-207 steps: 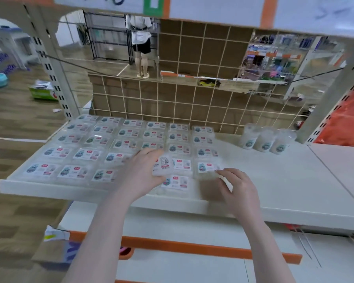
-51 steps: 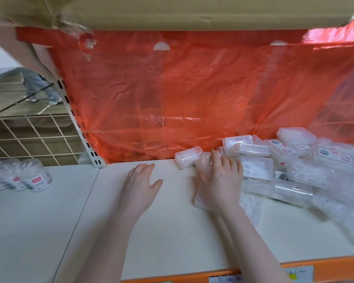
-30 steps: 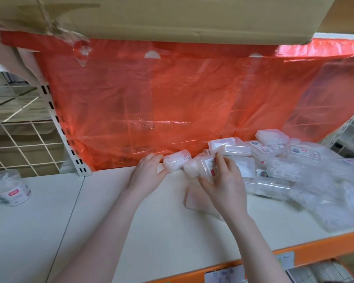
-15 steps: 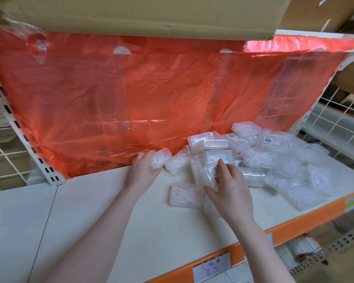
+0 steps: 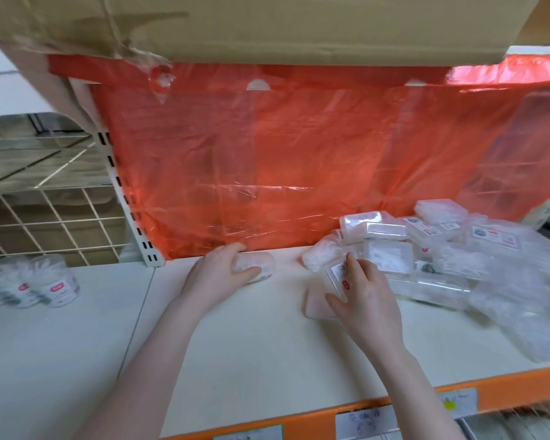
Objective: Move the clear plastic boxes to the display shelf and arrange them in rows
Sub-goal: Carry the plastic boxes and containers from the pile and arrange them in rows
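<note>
A loose pile of clear plastic boxes (image 5: 442, 246) lies at the right of the white shelf (image 5: 251, 350), against a hanging red plastic sheet. My left hand (image 5: 219, 277) grips one clear box (image 5: 261, 265) lying apart on the shelf, left of the pile. My right hand (image 5: 365, 296) holds a labelled clear box (image 5: 337, 273) tilted on edge at the pile's near left corner. Another box (image 5: 315, 304) lies flat under that hand. The display shelf with its rows is out of view.
The red plastic sheet (image 5: 283, 160) covers the back of this bay, under a cardboard box (image 5: 267, 23) overhead. Round clear tubs (image 5: 45, 284) stand on the neighbouring shelf at left, before a wire grid. An orange price rail (image 5: 394, 404) edges the front.
The view swung back to the left. My left hand pulled one box leftward, away from the pile. My right hand still holds its tilted box.
</note>
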A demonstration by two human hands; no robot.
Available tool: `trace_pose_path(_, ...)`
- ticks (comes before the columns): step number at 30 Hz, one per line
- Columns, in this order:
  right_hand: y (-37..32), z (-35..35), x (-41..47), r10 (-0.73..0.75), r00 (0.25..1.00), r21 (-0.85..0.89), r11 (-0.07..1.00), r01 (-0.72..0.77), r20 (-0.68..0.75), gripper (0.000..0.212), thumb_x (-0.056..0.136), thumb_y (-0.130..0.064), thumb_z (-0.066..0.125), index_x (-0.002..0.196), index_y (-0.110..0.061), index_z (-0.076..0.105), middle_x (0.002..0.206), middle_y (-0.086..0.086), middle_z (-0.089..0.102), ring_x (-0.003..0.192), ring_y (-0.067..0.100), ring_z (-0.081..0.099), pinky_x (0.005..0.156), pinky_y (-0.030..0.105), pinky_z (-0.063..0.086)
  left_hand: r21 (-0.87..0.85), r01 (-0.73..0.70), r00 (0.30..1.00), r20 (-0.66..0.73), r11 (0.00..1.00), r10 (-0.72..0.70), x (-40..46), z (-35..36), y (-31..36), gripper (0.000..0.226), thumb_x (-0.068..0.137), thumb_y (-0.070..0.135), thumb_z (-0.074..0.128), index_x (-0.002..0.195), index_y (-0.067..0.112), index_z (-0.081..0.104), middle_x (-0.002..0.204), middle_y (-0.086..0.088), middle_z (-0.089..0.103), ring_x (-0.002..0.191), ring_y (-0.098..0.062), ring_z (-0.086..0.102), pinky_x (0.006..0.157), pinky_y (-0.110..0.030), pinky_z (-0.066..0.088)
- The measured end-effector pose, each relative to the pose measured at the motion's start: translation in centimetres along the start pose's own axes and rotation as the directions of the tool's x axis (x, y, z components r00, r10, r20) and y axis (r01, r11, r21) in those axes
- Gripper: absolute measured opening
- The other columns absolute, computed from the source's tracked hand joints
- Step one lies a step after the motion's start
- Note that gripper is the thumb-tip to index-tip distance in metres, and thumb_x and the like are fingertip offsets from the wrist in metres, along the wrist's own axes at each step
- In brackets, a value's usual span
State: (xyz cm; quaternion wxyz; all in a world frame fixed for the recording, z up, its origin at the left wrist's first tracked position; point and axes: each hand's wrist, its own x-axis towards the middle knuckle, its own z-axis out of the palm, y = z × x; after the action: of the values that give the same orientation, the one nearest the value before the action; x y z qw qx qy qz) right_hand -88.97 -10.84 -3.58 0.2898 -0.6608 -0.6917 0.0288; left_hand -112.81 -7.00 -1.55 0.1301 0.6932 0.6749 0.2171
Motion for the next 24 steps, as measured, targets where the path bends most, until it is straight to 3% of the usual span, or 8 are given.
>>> trace_pose_path(7, -0.8, 0.5, -0.1, -0.059, 0.996, 0.021, 0.998, 0.058, 0.065, 0.073, 0.077, -0.030, 0.068, 0.140, -0.014, 0.036, 0.118, 0.003, 0.050, 0.106, 0.024, 0.049, 0.071, 0.032, 0.042, 0.193, 0.101, 0.993, 0.046, 0.976, -0.111, -0.1, -3.0, 0.7, 0.038, 0.079, 0.060, 0.056, 0.100, 0.029, 0.062, 0.105, 0.003, 0.065, 0.099, -0.025, 0.057, 0.076, -0.032, 0.045)
trace_pose_path(11, -0.8, 0.3, -0.2, -0.086, 0.994, 0.022, 0.996, 0.085, 0.072, 0.070, 0.077, -0.030, 0.069, 0.138, -0.013, 0.039, 0.118, 0.005, 0.052, 0.108, 0.025, 0.049, 0.075, 0.032, 0.043, 0.328, 0.063, 0.988, 0.115, 0.942, -0.106, 0.3, -3.1, 2.2, 0.044, 0.084, 0.060, 0.050, 0.107, 0.024, 0.060, 0.112, 0.000, 0.062, 0.104, -0.025, 0.055, 0.077, -0.031, 0.042)
trace_pose_path(16, -0.3, 0.0, -0.3, -0.096, 0.990, 0.008, 0.995, 0.096, 0.102, 0.065, 0.078, -0.030, 0.067, 0.135, -0.014, 0.042, 0.116, 0.003, 0.052, 0.107, 0.022, 0.048, 0.078, 0.031, 0.043, 0.328, -0.025, 0.971, 0.234, 0.944, -0.055, 0.6, -2.0, 2.7, 0.059, 0.083, 0.064, 0.049, 0.125, 0.022, 0.051, 0.128, -0.003, 0.051, 0.119, -0.025, 0.048, 0.091, -0.035, 0.042)
trace_pose_path(20, 0.1, -0.1, -0.4, -0.108, 0.987, 0.013, 0.994, 0.107, 0.116, 0.064, 0.076, -0.027, 0.068, 0.134, -0.013, 0.044, 0.113, 0.004, 0.053, 0.104, 0.023, 0.050, 0.078, 0.032, 0.045, 0.161, -0.148, 0.950, 0.299, 0.976, 0.095, 0.4, -2.0, 1.8, 0.067, 0.083, 0.041, 0.060, 0.143, 0.029, 0.032, 0.146, 0.007, 0.032, 0.133, -0.019, 0.034, 0.107, -0.035, 0.032)
trace_pose_path(24, 0.2, -0.3, -0.5, -0.126, 0.984, 0.012, 0.992, 0.126, 0.127, 0.060, 0.076, -0.026, 0.067, 0.131, -0.014, 0.046, 0.111, 0.004, 0.053, 0.103, 0.023, 0.049, 0.077, 0.031, 0.044, 0.113, -0.193, 0.931, 0.334, 0.975, 0.145, 0.6, -2.3, 0.8, 0.071, 0.077, 0.018, 0.060, 0.142, 0.033, 0.036, 0.144, 0.013, 0.033, 0.132, -0.012, 0.035, 0.109, -0.034, 0.032)
